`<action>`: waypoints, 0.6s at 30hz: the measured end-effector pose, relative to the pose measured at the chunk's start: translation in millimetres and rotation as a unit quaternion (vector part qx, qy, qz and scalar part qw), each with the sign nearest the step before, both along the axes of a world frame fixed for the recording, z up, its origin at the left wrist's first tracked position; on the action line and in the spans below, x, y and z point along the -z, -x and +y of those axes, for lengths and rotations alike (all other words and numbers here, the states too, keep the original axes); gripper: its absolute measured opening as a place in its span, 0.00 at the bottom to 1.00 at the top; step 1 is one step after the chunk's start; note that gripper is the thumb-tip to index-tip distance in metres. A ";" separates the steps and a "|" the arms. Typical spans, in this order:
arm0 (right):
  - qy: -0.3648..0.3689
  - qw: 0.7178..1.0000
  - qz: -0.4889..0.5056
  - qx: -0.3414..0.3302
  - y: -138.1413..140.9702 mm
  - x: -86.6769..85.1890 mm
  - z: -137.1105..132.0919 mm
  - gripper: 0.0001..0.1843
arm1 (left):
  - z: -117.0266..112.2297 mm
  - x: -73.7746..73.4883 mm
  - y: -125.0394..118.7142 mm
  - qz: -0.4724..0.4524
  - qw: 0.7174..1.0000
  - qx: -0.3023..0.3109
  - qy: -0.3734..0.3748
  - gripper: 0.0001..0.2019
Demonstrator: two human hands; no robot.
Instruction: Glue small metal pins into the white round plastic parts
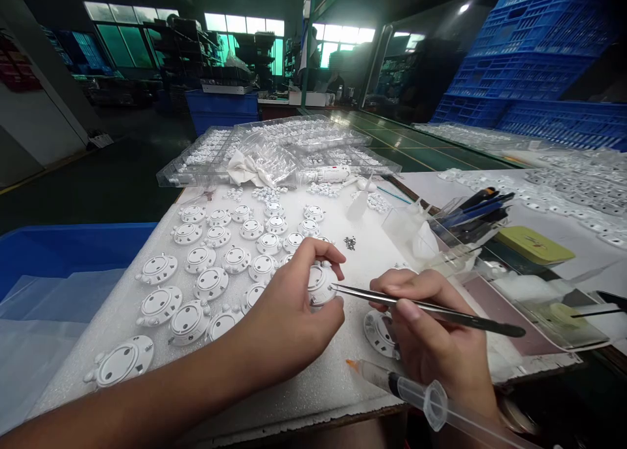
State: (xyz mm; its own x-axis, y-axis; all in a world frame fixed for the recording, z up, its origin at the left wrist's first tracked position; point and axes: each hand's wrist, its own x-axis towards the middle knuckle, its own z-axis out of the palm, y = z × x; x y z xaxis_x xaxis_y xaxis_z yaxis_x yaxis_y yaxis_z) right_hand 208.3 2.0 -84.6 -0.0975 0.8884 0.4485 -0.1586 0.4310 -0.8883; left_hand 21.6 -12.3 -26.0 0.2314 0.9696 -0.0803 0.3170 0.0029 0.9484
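Left hand (289, 305) had its grip clenched around a small round white part (321, 285), pinched between thumb and fingers just right of the frame's centre. Right hand (428, 334) had a pair of metal tweezers (426, 308) grasped, tips touching that part's edge. Rows of similar white discs (210, 266) covered the foam surface (304, 383) to the left. Lower right, a clear syringe (406, 390) lay just beside the right hand, and another white disc (379, 331) sat half hidden under its fingers.

White foam-topped bench (337, 377) with round white housings (211, 283), syringe (406, 390), clear trays (294, 142).
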 end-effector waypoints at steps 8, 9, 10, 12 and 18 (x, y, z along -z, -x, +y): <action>0.022 0.998 0.022 0.055 11.4 -7.5 -10.4 0.05 | 1.3 1.1 -0.7 -0.014 1.000 -0.007 0.015 0.14; 0.028 0.998 0.021 0.055 12.5 -8.2 -11.2 0.05 | 1.5 1.2 -0.7 -0.013 1.000 -0.008 0.017 0.15; 0.026 0.998 0.018 0.055 13.3 -8.6 -11.8 0.05 | 1.8 1.3 -0.8 -0.013 1.000 -0.010 0.019 0.15; 0.019 0.998 0.010 0.059 14.1 -8.9 -12.4 0.05 | 2.1 1.5 -0.9 -0.015 1.000 -0.015 0.023 0.15; 0.014 0.999 0.003 0.044 9.7 -6.6 -8.5 0.04 | 2.3 1.8 -0.4 -0.026 0.999 -0.020 0.035 0.16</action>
State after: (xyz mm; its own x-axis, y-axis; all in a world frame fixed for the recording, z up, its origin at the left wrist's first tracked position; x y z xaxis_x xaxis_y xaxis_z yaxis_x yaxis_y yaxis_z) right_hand 198.6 -6.5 -78.0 -0.0151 0.9060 0.4231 -0.1268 0.4180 -0.8996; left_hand 22.0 -10.0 -27.7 0.1989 0.9705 -0.1364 0.2648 0.0808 0.9609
